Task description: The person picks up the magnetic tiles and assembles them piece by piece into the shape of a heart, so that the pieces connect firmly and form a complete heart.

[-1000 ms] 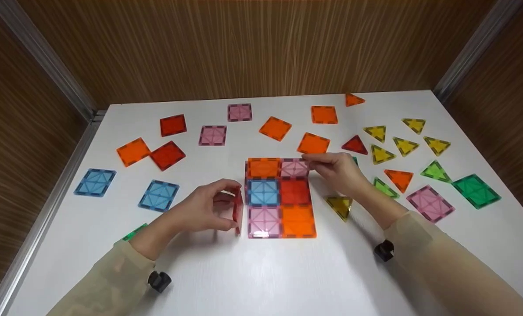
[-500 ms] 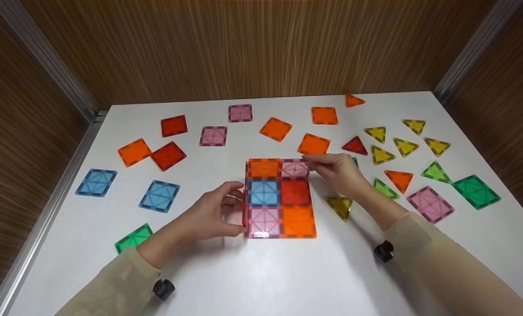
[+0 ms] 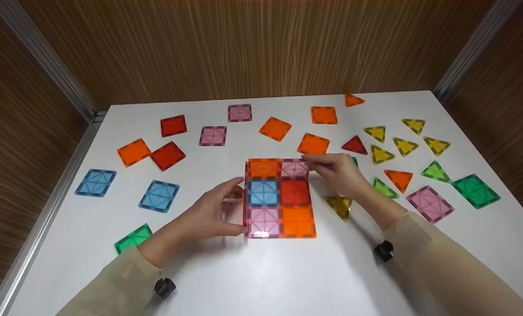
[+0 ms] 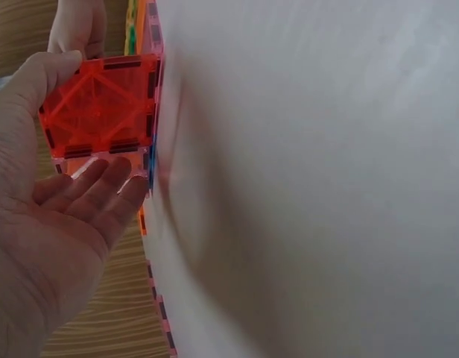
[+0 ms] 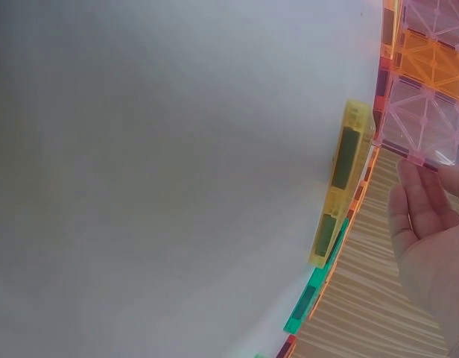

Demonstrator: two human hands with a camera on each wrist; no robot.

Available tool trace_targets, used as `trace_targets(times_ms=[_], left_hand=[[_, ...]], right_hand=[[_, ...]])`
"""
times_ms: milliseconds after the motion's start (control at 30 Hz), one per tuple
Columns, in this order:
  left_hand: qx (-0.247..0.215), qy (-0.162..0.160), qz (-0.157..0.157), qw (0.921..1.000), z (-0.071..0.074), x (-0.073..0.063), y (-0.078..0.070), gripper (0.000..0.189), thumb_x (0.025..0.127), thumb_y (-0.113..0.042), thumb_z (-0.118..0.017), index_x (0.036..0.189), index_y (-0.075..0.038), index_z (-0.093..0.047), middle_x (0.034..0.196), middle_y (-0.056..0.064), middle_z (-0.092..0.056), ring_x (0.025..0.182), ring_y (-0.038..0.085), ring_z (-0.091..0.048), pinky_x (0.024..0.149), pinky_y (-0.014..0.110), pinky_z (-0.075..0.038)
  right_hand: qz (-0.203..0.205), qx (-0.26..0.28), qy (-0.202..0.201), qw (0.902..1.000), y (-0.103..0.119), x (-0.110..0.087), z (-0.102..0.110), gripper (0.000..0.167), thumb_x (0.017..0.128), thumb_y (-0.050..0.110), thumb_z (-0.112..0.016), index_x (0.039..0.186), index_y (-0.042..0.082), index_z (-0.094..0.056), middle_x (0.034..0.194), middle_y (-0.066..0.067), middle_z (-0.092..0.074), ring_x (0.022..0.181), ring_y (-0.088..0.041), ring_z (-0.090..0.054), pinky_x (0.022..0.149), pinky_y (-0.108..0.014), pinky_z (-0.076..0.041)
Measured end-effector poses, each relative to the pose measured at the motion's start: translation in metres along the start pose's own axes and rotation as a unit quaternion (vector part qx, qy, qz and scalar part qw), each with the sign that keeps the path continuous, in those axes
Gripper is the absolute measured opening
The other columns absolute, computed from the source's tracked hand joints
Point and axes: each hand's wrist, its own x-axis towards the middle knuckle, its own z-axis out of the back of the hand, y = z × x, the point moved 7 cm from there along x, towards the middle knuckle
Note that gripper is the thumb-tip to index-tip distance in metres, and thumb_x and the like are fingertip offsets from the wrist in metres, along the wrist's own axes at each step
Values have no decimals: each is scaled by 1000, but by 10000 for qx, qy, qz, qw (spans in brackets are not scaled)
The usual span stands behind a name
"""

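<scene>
Translucent magnetic tiles form a structure before me. Blue (image 3: 263, 192), red (image 3: 294, 192), pink (image 3: 264, 221) and orange (image 3: 298, 221) squares lie flat together. Behind them an orange square (image 3: 264, 168) and a pink square (image 3: 295, 168) stand upright. My left hand (image 3: 206, 213) holds an upright red square tile (image 4: 95, 108) against the left edge, thumb at one edge and fingers near the opposite one. Part of another upright tile shows past it. At the back right, my right hand (image 3: 338, 171) pinches the outer edge of the upright pink square, also seen in the right wrist view.
Loose squares lie left and behind: blue (image 3: 159, 196), green (image 3: 133, 239), red (image 3: 168, 156), pink (image 3: 213, 136), orange (image 3: 275, 128). Several yellow triangles (image 3: 382, 154) and a green square (image 3: 476, 191) lie right. A yellow triangle (image 3: 339, 207) lies close beside the structure. Wood-grain panels (image 3: 261, 48) enclose the table.
My left hand has moved right, bringing the red square tile from a small gap away to the structure's left edge. The right hand keeps its place on the pink square.
</scene>
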Motion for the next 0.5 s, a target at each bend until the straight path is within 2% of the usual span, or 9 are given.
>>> trace_targets(times_ms=[67,267,367,500], left_hand=[[143,-35,22,9999,2,1,0,113,80,-28,-95,169,-22,-27,157,1,-46,146,26,-46,114,51,-47],[654,49,14,9978,8,7,-3,125,74,-35,-98,171,-32,-19,175,-7,-13,157,29,-28,117,56,-41],[777,120,24,9969,9,10,-4,129,72,-38,-99,171,-35,-17,177,-11,-4,160,28,-20,118,59,-39],[765,168,-30,9969,12,16,-2,131,69,-44,-100,171,-36,-18,177,-17,1,162,26,-15,120,61,-35]], right_hand=[[-50,-2,10,10000,0,0,0,35,107,5,-63,140,11,-71,130,-2,-75,112,-24,-71,91,-19,-56],[-86,-12,18,10000,0,1,0,35,107,5,-62,140,11,-71,130,-2,-74,115,-23,-70,96,-22,-56],[-50,-11,8,10000,1,2,0,34,107,5,-62,140,11,-71,131,-2,-74,116,-21,-70,98,-24,-55],[38,19,-28,10000,2,3,0,34,107,5,-62,138,12,-72,132,-2,-74,114,-21,-70,97,-22,-56]])
